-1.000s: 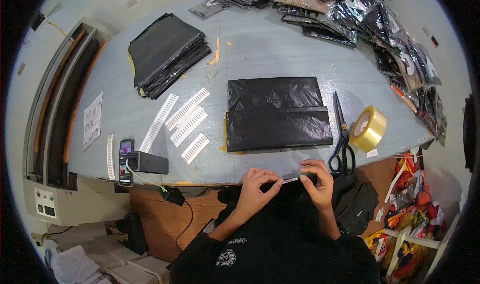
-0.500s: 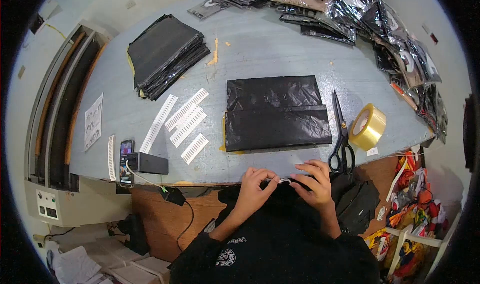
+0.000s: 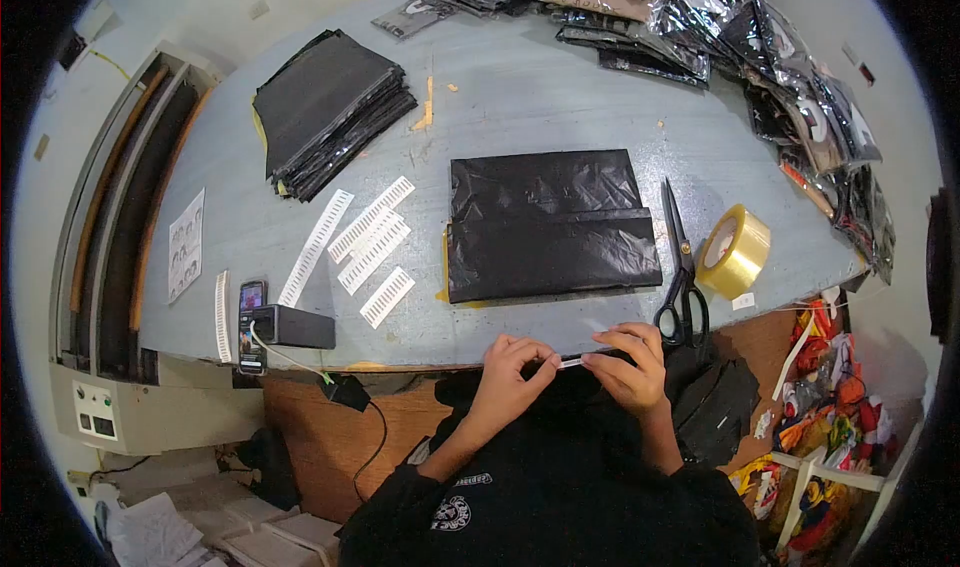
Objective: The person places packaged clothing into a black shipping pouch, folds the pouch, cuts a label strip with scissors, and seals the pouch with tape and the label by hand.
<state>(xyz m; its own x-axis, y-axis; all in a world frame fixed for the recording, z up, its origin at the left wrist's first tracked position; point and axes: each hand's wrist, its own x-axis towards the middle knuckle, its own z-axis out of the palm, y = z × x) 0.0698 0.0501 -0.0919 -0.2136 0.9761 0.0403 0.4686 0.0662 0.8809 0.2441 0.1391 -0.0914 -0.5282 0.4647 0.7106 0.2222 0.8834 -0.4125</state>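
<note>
A small white label strip (image 3: 570, 363) is stretched between my two hands at the table's front edge. My left hand (image 3: 513, 375) pinches one end between thumb and fingers. My right hand (image 3: 636, 371) grips the other end with its fingertips. Just beyond my hands lies a folded black plastic bag (image 3: 553, 257), with a bit of yellow at its left edge. Black scissors (image 3: 683, 267) lie beside it, blades pointing away, close to my right hand. A roll of clear yellowish tape (image 3: 737, 252) stands right of the scissors.
Several printed label strips (image 3: 372, 229) lie left of the bag. A phone (image 3: 251, 312) and a black box-shaped device (image 3: 300, 327) with a cable sit near the front left. Stacked black bags (image 3: 330, 107) are farther back. Packaged garments (image 3: 690, 17) pile along the far right edge.
The white strip was curled between my hands and is now held straight. My right fingers have closed onto its end. My left hand has barely moved.
</note>
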